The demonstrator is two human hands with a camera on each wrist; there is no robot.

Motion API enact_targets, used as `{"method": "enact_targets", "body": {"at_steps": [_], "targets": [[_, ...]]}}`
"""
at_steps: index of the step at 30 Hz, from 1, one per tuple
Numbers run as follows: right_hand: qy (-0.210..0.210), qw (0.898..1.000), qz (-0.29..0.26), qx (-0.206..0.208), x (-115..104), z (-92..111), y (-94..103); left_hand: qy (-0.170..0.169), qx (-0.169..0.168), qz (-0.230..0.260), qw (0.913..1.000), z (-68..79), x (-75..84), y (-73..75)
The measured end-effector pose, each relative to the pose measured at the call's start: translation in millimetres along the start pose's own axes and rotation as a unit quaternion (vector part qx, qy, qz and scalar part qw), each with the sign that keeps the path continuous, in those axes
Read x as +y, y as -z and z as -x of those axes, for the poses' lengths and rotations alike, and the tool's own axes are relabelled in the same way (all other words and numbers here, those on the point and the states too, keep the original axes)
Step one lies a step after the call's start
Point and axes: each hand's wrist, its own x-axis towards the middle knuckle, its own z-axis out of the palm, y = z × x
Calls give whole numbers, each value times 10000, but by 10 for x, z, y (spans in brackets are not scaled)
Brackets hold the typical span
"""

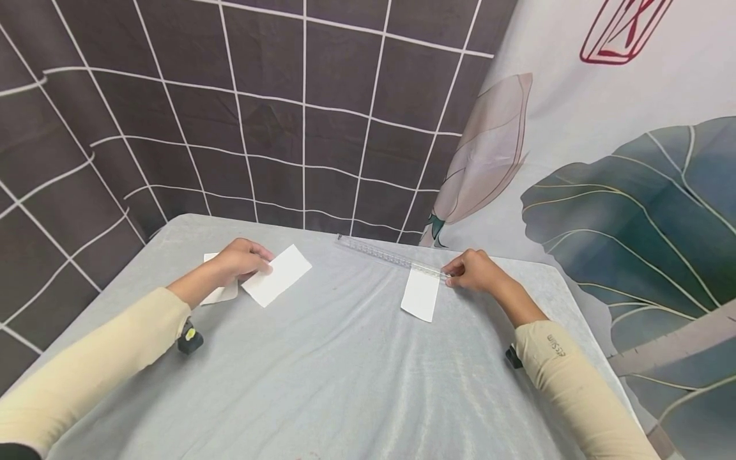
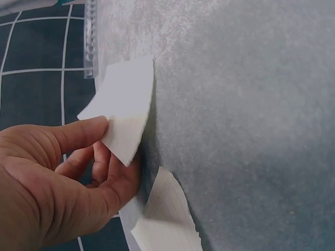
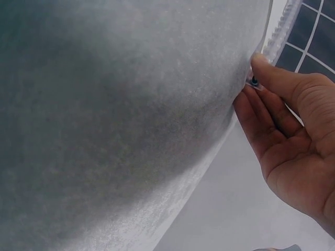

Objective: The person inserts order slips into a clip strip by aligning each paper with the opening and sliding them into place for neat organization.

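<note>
My left hand [image 1: 241, 259] pinches a blank white piece of paper [image 1: 278, 276] between thumb and fingers. In the left wrist view, the paper [image 2: 128, 89] curves slightly and tilts up off the cloth. A second piece of paper [image 1: 221, 294] lies partly under that hand; faint lines and marks show on this paper [image 2: 170, 209] in the left wrist view. With thumb and fingertips my right hand [image 1: 474, 269] pinches the right end of a clear plastic ruler [image 1: 376, 250]. The ruler's right part crosses the top edge of a third white paper [image 1: 421, 297].
A light grey cloth covers the table [image 1: 322, 370], with soft wrinkles at the front. Behind its far edge hangs a dark curtain with a white grid [image 1: 333, 134]. To the right hangs a white curtain with a lotus print [image 1: 638, 204].
</note>
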Motion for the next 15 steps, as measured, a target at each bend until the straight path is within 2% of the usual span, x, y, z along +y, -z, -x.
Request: {"method": "enact_targets", "body": {"at_steps": [7,15], "targets": [[1,10000,4,13,17,5,-5,86,-71,269,9996,-2,18,10],[-55,10000,-15,21,6,18,-4,-12,-252,473,9986,-38,16,21]]}}
